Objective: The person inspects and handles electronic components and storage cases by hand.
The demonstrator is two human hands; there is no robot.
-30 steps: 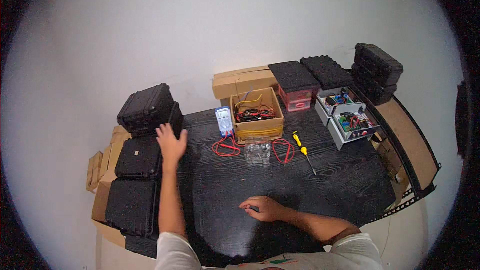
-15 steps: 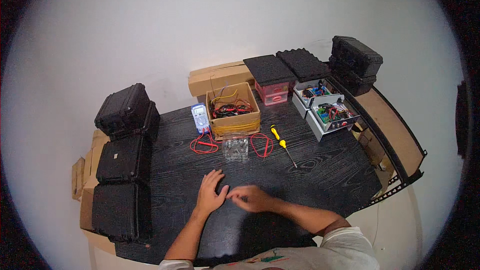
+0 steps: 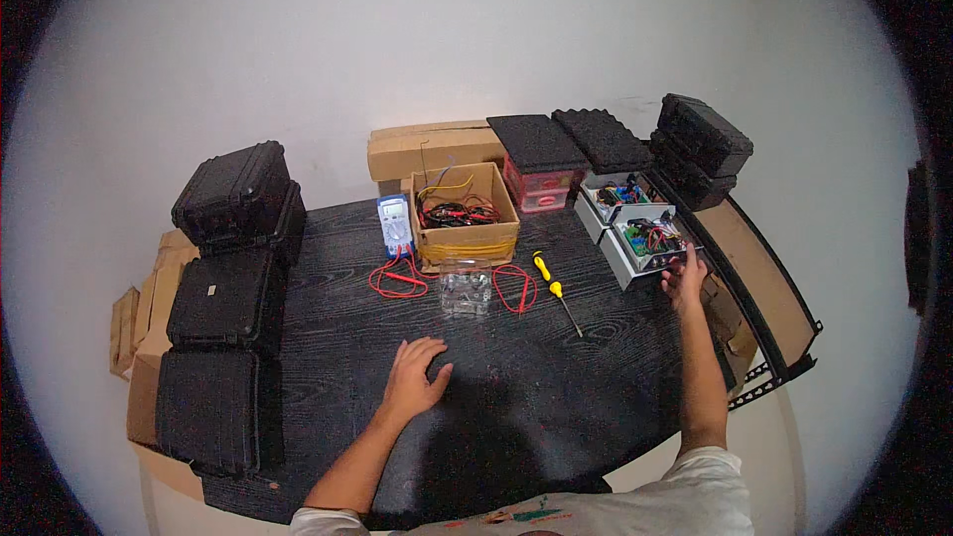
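Head view. The right hand [image 3: 682,278] is at the front corner of the nearer grey case [image 3: 616,257], an open-topped housing with wires [image 3: 651,231] and a green circuit board [image 3: 636,239] inside, standing at the right side of the bench [image 3: 615,387]. Its fingers [image 3: 690,256] are partly bent at the edge of the front panel [image 3: 665,261]; whether they grip it or only touch it cannot be told. The left hand [image 3: 417,377] is open and empty, palm down, on or just above the bench and well apart from the case. The farther grey case [image 3: 590,216] stands just behind the nearer one. A yellow-handled screwdriver [image 3: 556,291] lies between the hands; a blue multimeter [image 3: 395,227] is beside the cardboard box [image 3: 467,252] of cables [image 3: 465,213]. The step in hand appears to be a reach to, or a hold on, the nearer grey case. Any shift of it would call for a secure hold on its outside (clear of the wires), with the left hand as support.
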